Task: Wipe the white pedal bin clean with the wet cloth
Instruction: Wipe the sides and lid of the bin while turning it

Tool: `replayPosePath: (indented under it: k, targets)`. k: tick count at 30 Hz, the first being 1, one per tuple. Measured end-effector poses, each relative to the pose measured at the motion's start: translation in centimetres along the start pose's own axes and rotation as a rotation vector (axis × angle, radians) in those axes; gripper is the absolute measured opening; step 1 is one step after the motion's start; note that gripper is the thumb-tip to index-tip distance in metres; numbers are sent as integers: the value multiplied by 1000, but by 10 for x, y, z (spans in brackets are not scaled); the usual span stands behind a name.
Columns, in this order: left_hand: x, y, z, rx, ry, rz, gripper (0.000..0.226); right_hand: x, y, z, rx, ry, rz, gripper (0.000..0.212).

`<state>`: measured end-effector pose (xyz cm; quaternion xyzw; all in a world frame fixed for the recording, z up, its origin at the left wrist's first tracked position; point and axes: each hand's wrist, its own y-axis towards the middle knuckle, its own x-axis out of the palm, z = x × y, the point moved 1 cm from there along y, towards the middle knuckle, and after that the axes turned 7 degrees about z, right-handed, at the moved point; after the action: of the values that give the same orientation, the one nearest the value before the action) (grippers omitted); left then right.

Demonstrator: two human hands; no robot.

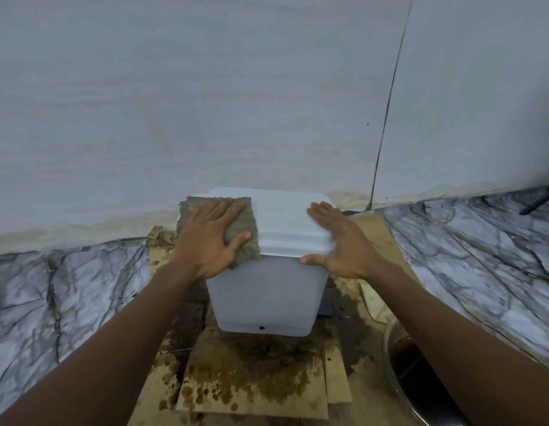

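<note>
left hand [213, 233] flat, pressing cloth [245, 238] on bin lid [285, 222] left end | unwiped lid runs rightward | right hand [337, 241] open, bracing right edge

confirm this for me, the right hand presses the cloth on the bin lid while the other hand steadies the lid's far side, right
Not quite: the head view shows the left hand pressing the cloth flat on the bin lid. It is the right hand that steadies the lid's other side, bare, with no cloth under it.
</note>
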<state>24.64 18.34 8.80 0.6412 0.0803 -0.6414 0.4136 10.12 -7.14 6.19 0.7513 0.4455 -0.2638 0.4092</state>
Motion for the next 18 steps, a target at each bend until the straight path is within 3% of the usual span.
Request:
replayPosePath:
  k: [7, 14, 18]
  targets:
    - [4, -9, 17, 5, -20, 65, 74, 4, -35, -9, 46, 18, 136, 105]
    - [-4, -24, 30, 147, -46, 83, 67, 21, -96, -21, -32, 18, 401, 98]
    - [1, -15, 35, 128, -30, 49, 69, 16, -91, -16, -30, -27, 351, 99]
